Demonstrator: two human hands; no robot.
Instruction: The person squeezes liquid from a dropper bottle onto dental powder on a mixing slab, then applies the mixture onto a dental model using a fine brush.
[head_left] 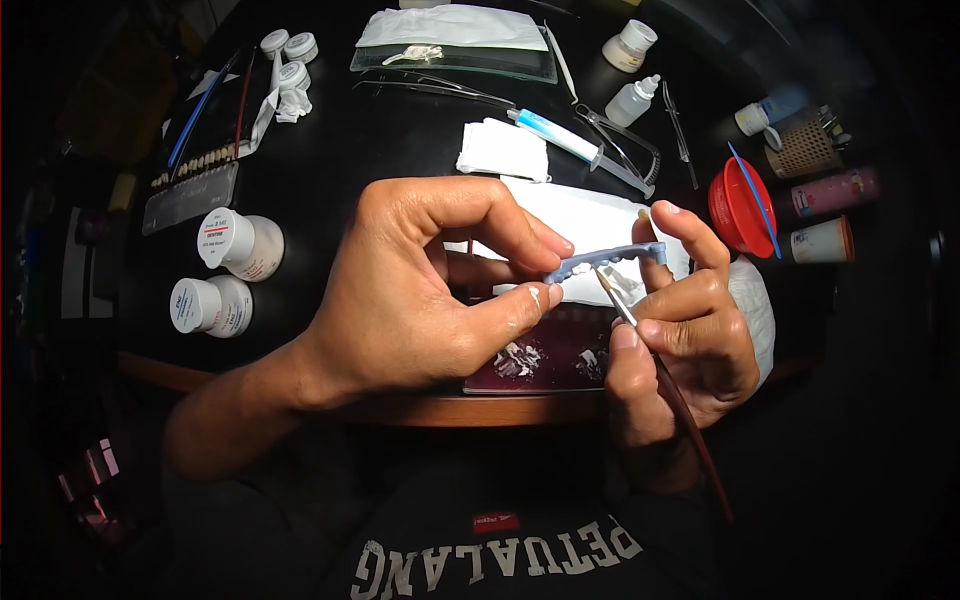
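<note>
My left hand [430, 280] pinches one end of a curved grey-blue dental bridge framework [625, 253] between thumb and fingers. White paste clings to the framework's underside, and a white smear marks the left thumb. In my right hand [695, 335] is a slim paintbrush [675, 395] with a dark red handle, gripped near its metal collar. Its tip meets the white material under the framework. Right-hand fingers rise around the framework's far end; whether they touch it I cannot tell. Below lies a dark red board [545, 378] with white powdery crumbs, and behind are white tissues [590, 205].
Two labelled jars [240, 245] stand left, near a tooth shade strip [195, 190]. A syringe [570, 140], a caliper [625, 145] and a glass slab [480, 62] lie farther back. At right are a red bowl [740, 205] and a dropper bottle [632, 102].
</note>
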